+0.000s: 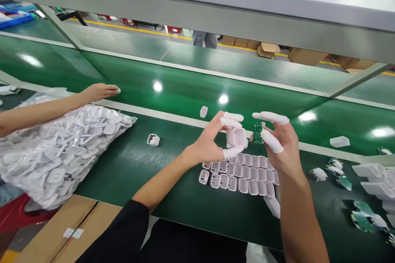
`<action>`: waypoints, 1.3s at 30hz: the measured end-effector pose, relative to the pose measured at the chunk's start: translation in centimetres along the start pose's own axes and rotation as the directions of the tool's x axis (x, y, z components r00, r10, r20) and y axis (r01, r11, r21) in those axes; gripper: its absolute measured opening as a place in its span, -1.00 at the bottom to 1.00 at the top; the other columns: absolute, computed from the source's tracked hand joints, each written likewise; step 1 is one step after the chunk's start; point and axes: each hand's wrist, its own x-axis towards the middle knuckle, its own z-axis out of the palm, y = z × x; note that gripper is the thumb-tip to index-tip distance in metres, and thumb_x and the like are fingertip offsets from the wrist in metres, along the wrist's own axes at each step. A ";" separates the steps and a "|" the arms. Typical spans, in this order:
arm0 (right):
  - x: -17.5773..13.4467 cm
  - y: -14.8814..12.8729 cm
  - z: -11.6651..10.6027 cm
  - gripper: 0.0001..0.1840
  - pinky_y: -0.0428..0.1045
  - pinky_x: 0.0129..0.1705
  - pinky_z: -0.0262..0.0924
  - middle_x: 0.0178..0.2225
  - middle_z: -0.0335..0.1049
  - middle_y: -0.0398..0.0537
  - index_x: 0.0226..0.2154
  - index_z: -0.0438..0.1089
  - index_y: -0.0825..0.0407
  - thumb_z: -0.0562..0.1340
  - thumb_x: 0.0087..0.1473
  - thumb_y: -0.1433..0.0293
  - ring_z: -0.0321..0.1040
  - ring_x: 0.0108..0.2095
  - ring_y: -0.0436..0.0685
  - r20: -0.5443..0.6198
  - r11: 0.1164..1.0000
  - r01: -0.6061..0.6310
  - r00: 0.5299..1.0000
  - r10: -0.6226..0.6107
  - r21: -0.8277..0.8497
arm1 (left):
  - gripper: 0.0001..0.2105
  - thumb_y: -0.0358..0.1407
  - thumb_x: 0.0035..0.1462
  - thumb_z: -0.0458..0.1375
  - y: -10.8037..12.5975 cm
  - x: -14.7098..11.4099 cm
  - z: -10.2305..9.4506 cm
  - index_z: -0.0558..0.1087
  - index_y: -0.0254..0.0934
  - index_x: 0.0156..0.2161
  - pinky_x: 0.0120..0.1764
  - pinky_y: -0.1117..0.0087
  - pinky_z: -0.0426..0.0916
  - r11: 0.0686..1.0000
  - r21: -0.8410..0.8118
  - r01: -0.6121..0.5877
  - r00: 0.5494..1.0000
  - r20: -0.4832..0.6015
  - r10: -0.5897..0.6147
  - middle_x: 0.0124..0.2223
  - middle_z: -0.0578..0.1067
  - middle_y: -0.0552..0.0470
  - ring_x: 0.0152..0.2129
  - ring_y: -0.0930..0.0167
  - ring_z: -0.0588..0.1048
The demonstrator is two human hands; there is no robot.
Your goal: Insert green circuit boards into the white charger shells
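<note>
Fingers with white finger cots wrap my left hand [211,139] round a white charger housing [238,137], its open end facing me. To its right, my right hand [279,141], also in finger cots, pinches a small green circuit board [258,133] between thumb and fingers. A short gap separates the board from the housing. Below both hands stand rows of white charger housings [243,187], open ends up, some with parts inside. My right forearm hides the right end of these rows.
A co-worker's hand [100,91] reaches over a clear bag of white plastic parts [92,144] at left. One housing [153,139] stands alone; another [203,111] is on the green conveyor [182,104]. Circuit boards [364,215] and stacked housings [376,185] lie at right. A shelf [197,8] spans overhead.
</note>
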 end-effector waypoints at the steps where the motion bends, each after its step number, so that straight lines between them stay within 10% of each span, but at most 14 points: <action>1: -0.5 -0.3 0.8 -0.62 0.07 -0.29 0.57 0.25 0.51 0.02 0.16 0.54 -0.27 0.45 0.34 0.14 0.52 -0.22 0.11 -0.036 1.000 -0.007 0.999 0.007 0.015 | -0.52 -0.35 0.15 0.47 -0.2 0.3 0.2 0.51 -0.15 0.15 0.00 0.13 0.58 0.999 0.035 -0.042 0.999 0.020 0.041 0.27 0.51 -0.22 0.05 0.20 0.56; 6: -1.5 0.4 3.4 -0.79 0.03 -0.39 0.56 0.09 0.57 -0.02 0.04 0.56 -0.24 0.33 0.45 0.10 0.56 -0.23 0.12 -0.092 0.990 -0.094 0.990 0.104 0.107 | -0.52 -0.31 0.14 0.48 -1.5 -0.2 0.9 0.50 -0.16 0.14 -0.07 0.13 0.57 0.991 0.092 -0.100 0.994 -0.029 0.104 -0.03 0.60 -0.06 -0.16 0.27 0.60; 11: -1.3 1.0 3.8 -0.51 0.12 -0.26 0.66 0.03 0.63 0.02 0.25 0.56 -0.25 0.48 0.31 0.14 0.62 -0.16 0.20 0.109 0.988 -0.114 0.989 0.102 0.106 | -0.49 -0.24 0.18 0.47 -1.6 -1.4 0.8 0.47 -0.19 0.20 0.04 0.09 0.60 0.996 0.019 0.090 0.984 -0.158 -0.086 0.04 0.63 -0.10 -0.10 0.26 0.64; 16: -1.0 1.0 4.0 -0.53 0.12 -0.28 0.69 0.09 0.64 -0.02 0.19 0.63 -0.25 0.55 0.24 0.21 0.58 -0.36 0.07 0.077 0.980 -0.144 0.988 0.135 0.134 | -0.49 -0.25 0.23 0.38 -1.7 -1.1 -3.1 0.37 -0.21 0.22 0.11 0.12 0.55 0.978 0.074 0.193 0.977 -0.102 -0.186 0.13 0.63 -0.19 0.04 0.19 0.65; 21: -0.8 0.9 3.2 -0.68 0.11 -0.26 0.72 0.13 0.62 -0.01 0.12 0.63 -0.26 0.48 0.34 0.15 0.59 -0.40 0.04 0.030 0.966 -0.121 0.993 0.118 0.229 | -0.48 -0.23 0.44 0.12 -5.3 0.7 -11.7 0.20 -0.27 0.41 0.13 0.28 0.46 0.576 0.477 0.664 0.746 -0.360 -0.560 0.07 0.64 -0.17 -0.01 0.31 0.61; 27: -0.8 -0.2 2.6 -0.69 0.16 -0.19 0.76 0.11 0.63 -0.05 0.09 0.63 -0.27 0.48 0.33 0.10 0.57 -0.41 0.03 0.009 0.966 -0.079 0.997 0.079 0.245 | -0.44 -0.22 -0.02 0.52 -8.6 2.8 -16.3 0.53 -0.30 0.08 0.02 0.21 0.44 0.293 0.582 0.759 0.588 -0.419 -0.692 -0.01 0.65 -0.20 -0.04 0.12 0.58; 34: -1.1 -2.0 1.3 -0.70 0.20 -0.23 0.72 0.08 0.62 -0.04 0.12 0.59 -0.31 0.39 0.41 0.06 0.53 -0.42 0.06 -0.025 0.981 0.042 0.999 -0.038 0.191 | -0.69 -0.31 -0.08 0.48 -6.6 3.3 -8.5 0.55 -0.21 -0.20 -0.06 0.23 0.41 0.400 0.665 0.631 0.689 -0.242 -0.684 -0.10 0.65 -0.07 -0.12 0.18 0.57; 39: -1.3 -3.0 0.5 -0.69 0.19 -0.30 0.63 0.04 0.62 -0.05 0.07 0.58 -0.30 0.37 0.39 -0.04 0.47 -0.44 0.06 -0.093 0.979 0.058 0.995 -0.040 0.196 | -0.72 -0.27 0.00 0.45 -6.0 -0.5 -0.9 0.54 -0.21 -0.17 -0.14 0.21 0.43 0.474 0.647 0.598 0.667 -0.073 -0.742 -0.20 0.64 -0.06 -0.23 0.18 0.59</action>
